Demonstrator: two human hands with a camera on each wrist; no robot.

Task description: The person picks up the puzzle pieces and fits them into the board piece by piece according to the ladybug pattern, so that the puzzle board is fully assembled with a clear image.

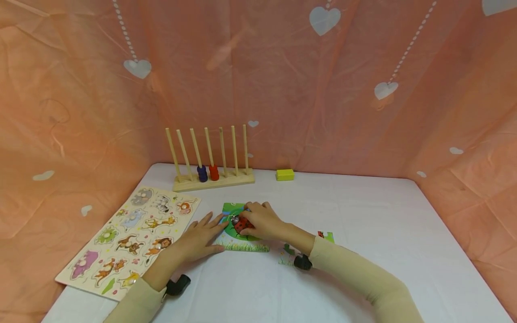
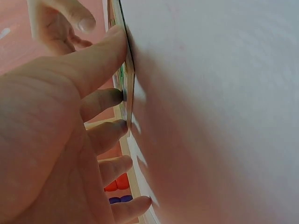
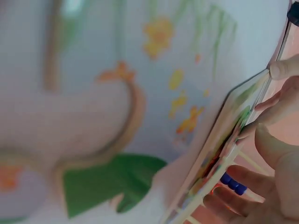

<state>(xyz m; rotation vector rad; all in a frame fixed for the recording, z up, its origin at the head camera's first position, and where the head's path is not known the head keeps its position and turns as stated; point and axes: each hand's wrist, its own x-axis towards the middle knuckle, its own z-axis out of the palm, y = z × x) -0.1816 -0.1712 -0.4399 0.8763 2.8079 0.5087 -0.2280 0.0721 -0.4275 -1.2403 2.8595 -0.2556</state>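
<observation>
Ladybug board [image 1: 244,247] flat on white-covered table [image 1: 375,211]. Red, black-spotted ladybug [image 1: 238,225] around the board's middle, partly under right hand [image 1: 263,222]. Right grip fairly wide: fingers loosely bent, thumb set apart; exact contact with ladybug impossible to tell. Left hand [image 1: 198,240] at board's left side, fingers long and spread, thumb at board's near left corner, touching its edge in left wrist view; grip wide, nothing clasped. Just right of board: loose green-leaf piece [image 1: 288,249], partly hidden by right arm. Farther right of board: loose red-and-green piece [image 1: 329,237], partly behind beige sleeve [image 1: 355,271]. Left of board: big animal puzzle [image 1: 116,255], lying at an angle. Behind board, slightly left: wooden peg stand [image 1: 240,179], seven upright pegs, blue beads [image 1: 202,173] on one, red beads [image 1: 214,172] on another. Behind board, off to the right, well apart: yellow block [image 1: 285,175]. Farthest behind board: pink-orange cloth [image 1: 278,98] with pale hearts.
</observation>
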